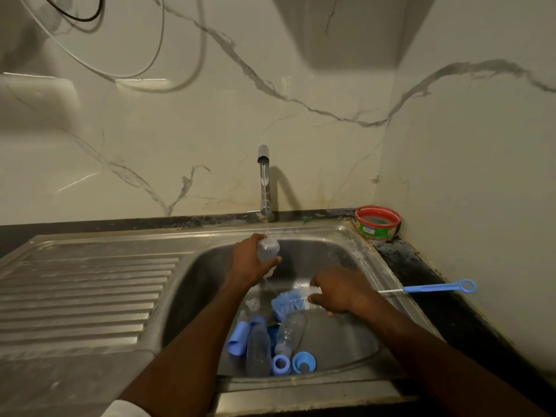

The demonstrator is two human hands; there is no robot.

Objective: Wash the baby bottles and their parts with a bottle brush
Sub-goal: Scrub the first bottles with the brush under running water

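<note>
A person stands at a steel sink (355, 254) set into a dark bench (421, 266), seen from above through a head camera. Both bare forearms reach into the basin.

The left hand (249, 260) holds a clear baby bottle (268, 249) up under the tap (264, 182), its fingers and thumb curled round the bottle's body in a closed grip. A thin stream of water (264, 200) runs from the tap down onto the bottle.

The right hand (340, 294) is lower and nearer the sink's right wall, fingers curled in a closed grip round the bristle end of a bottle brush (290, 302). Blue and white bristles stick out to the left of the fist. The brush's thin wire and blue handle with a ring end (439, 288) stretch out to the right, over the sink rim and the bench.

In the bottom of the basin, below both hands, lie two more clear bottles (258, 350) side by side, a blue cap (239, 338) to their left, and two blue screw rings (281, 365) in front of them.

A ribbed draining board (84, 293) lies left of the basin. A small red-rimmed tub (377, 222) sits in the far right corner of the bench, against the marble-patterned wall (180, 130).
</note>
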